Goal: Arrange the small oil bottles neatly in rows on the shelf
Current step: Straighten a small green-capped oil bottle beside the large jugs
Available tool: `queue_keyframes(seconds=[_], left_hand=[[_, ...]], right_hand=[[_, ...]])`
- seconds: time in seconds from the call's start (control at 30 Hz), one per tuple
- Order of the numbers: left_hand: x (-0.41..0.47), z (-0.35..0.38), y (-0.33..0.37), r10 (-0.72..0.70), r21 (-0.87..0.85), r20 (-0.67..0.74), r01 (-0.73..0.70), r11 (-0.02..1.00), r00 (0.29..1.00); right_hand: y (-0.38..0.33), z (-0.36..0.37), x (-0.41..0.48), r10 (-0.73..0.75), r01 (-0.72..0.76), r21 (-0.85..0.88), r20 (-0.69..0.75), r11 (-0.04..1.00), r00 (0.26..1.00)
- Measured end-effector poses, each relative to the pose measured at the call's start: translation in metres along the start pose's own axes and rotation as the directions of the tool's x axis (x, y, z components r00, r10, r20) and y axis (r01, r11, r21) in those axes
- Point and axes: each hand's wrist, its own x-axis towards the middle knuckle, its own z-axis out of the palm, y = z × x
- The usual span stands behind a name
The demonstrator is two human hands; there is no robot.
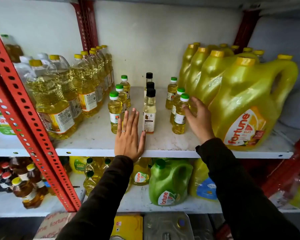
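Left hand (129,135) flat and open at 6 o'clock, guiding rows straight. Right hand (197,116) loosely cupping the front green-capped bottle (180,115) at 3 o'clock on the shelf (97,135), probably aligning it.

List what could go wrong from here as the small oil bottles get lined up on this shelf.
1. The front green-capped bottle in the right row stands near the shelf edge; the right hand, wrapped around it, might nudge it off.
2. The left hand lies flat between the left front bottle and the black-capped bottle; a sideways sweep may topple either into the bottles behind.
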Motion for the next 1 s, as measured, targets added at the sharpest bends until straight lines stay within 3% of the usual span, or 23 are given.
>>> queue_keyframes(seconds=[0.2, 0.43, 0.63, 0.87, 1.0], left_hand=[[-0.002, 0.005, 0.000, -0.014, 0.040, 0.007, 0.014, 0.999, 1.000], [-0.002, 0.007, -0.001, -0.037, 0.074, 0.013, 0.036, 0.997, 0.999], [-0.002, 0.005, 0.000, -0.052, 0.079, 0.042, 0.048, 0.996, 0.998], [-0.002, 0.004, 0.001, -0.053, 0.081, 0.055, 0.049, 0.995, 0.997], [-0.001, 0.004, 0.001, -0.067, 0.100, 0.052, 0.062, 0.993, 0.996]], right_hand=[[0.011, 0.001, 0.015, 0.076, -0.083, 0.139, 0.055, 0.987, 0.996], [0.011, 0.001, 0.018, 0.133, -0.132, 0.200, 0.006, 0.971, 0.991], [0.006, 0.009, 0.017, 0.128, -0.122, 0.121, -0.045, 0.985, 0.991], [0.006, 0.007, 0.017, 0.174, -0.187, 0.158, 0.094, 0.970, 0.980], [0.001, 0.005, 0.013, 0.180, -0.184, 0.141, 0.036, 0.973, 0.983]])
